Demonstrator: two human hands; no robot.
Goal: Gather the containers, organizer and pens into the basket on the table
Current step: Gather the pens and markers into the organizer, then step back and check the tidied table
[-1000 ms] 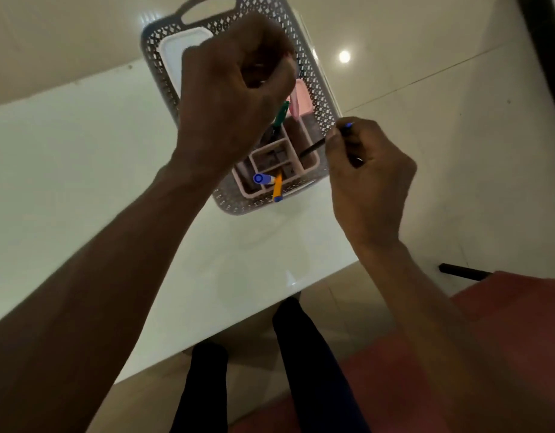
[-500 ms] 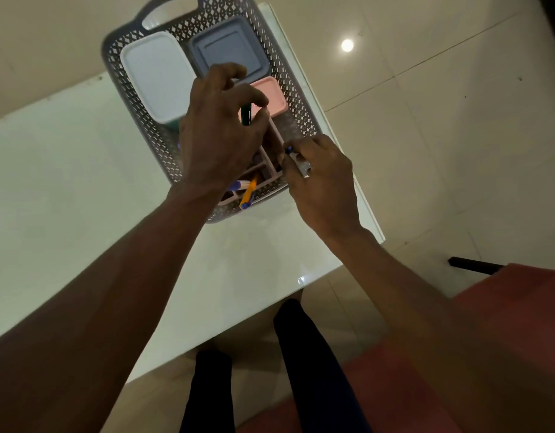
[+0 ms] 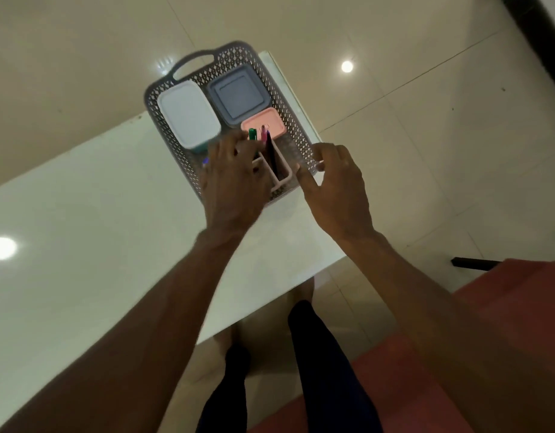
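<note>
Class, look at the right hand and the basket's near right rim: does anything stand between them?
Nothing visible does. The right hand hovers beside the basket, fingers loosely curled near its rim, holding nothing. The left hand lies over the organizer inside, away from that gap.

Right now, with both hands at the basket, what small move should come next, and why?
Probably draw both hands clear. The grey perforated plastic basket already holds the white-lidded, grey-lidded and pink-lidded containers and the pink divided organizer with pens standing in it. The left hand covers part of the organizer; the right hand looks empty.
</note>
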